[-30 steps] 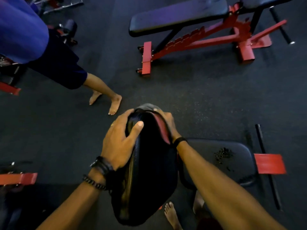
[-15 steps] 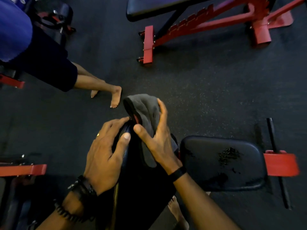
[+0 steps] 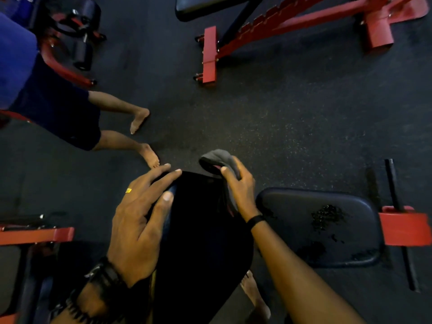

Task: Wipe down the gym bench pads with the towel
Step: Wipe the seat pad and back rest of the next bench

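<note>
While left hand [image 3: 138, 220] steadies pad [image 3: 201, 230], right hand [image 3: 240, 188] grips towel [image 3: 219, 157].

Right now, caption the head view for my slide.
Right hand grips grey towel atop upright black bench pad; left hand steadies it.

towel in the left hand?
No, the right hand grips the grey towel at the top of the back pad; the left hand rests on the pad.
</note>
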